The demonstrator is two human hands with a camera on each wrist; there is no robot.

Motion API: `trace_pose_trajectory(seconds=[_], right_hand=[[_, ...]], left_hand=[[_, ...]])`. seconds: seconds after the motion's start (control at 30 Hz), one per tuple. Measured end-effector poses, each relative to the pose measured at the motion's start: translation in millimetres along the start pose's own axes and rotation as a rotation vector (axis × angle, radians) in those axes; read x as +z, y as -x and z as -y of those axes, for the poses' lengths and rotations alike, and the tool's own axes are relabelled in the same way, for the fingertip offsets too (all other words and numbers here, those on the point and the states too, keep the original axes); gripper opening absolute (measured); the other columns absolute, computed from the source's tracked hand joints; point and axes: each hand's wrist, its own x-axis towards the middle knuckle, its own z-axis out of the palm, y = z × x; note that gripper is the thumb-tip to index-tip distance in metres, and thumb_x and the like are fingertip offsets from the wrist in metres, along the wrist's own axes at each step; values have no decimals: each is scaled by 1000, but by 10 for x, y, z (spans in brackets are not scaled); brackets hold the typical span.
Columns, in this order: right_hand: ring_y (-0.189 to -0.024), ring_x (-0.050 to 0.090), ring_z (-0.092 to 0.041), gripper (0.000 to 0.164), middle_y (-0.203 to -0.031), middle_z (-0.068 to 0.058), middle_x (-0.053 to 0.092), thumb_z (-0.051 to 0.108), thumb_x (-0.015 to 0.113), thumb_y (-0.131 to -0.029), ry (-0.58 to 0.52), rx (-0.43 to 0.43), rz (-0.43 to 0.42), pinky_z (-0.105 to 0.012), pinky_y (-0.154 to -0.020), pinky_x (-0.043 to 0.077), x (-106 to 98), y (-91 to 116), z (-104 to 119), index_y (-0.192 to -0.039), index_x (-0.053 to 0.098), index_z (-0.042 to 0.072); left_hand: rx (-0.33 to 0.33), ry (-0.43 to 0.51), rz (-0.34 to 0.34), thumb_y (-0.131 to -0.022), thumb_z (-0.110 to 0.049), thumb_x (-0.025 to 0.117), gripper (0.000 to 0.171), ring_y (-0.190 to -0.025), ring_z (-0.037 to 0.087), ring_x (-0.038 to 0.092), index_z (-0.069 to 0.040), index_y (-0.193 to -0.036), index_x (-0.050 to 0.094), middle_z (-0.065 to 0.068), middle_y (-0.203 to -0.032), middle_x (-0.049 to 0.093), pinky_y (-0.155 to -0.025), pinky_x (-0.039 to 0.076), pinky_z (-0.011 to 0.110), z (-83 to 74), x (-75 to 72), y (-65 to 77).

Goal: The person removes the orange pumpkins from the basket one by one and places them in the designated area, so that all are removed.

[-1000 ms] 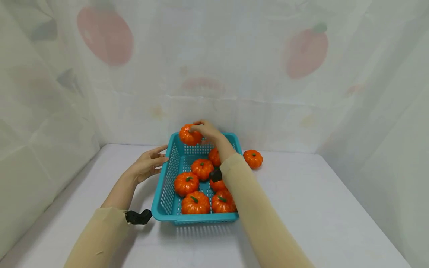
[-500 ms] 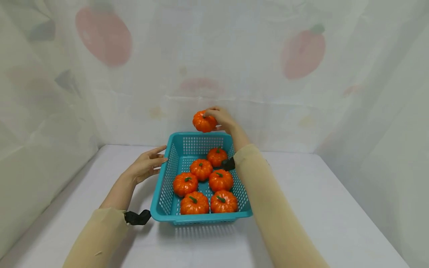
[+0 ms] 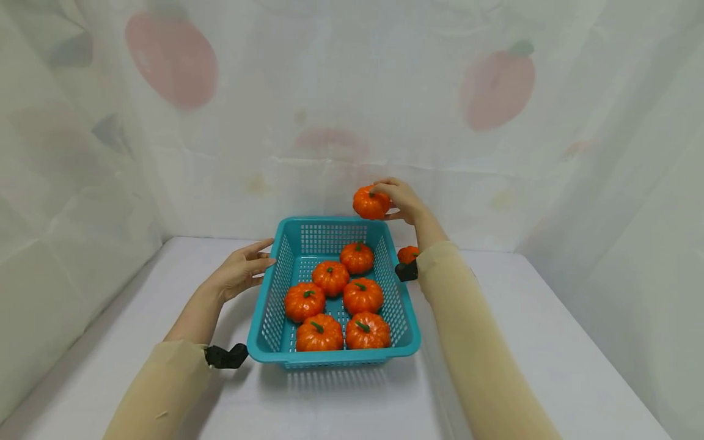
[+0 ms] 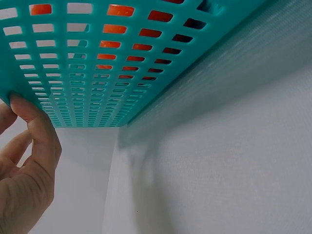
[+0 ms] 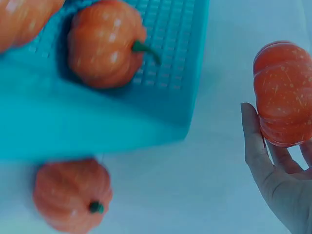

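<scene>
My right hand (image 3: 404, 200) holds a small orange pumpkin (image 3: 370, 203) just beyond the far right corner of the teal basket (image 3: 335, 358), fingers and thumb round its side. In the right wrist view, the held pumpkin (image 5: 285, 92) is off the basket's edge, above the white surface. My left hand (image 3: 236, 272) touches the basket's left rim from outside, its fingers extended. The left wrist view shows that hand (image 4: 31, 165) with a fingertip against the perforated wall (image 4: 92, 73). Several pumpkins (image 3: 330, 278) with green stems sit inside the basket.
Another pumpkin (image 3: 408, 255) lies on the white table (image 3: 522, 342), outside the basket's right side and partly hidden by my right wrist. A pale fabric backdrop (image 3: 352, 122) with faded fruit prints hangs behind and along both sides.
My right hand has carried the pumpkin out from over the basket's far left part, up and to the right past its far rim. The left hand and basket have stayed in place.
</scene>
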Motion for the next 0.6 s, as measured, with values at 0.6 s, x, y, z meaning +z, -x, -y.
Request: trace_pose_trajectory(seconds=[0.6], right_hand=[[-122, 48, -34, 54, -157, -12, 33, 35, 49, -98, 3, 73, -105, -51, -107, 47, -775, 207, -579, -149, 42, 17]], left_hand=[[-9, -4, -8, -99, -25, 61, 78, -96, 5, 63, -19, -160, 14, 4, -120, 49, -85, 56, 23, -29, -10, 41]])
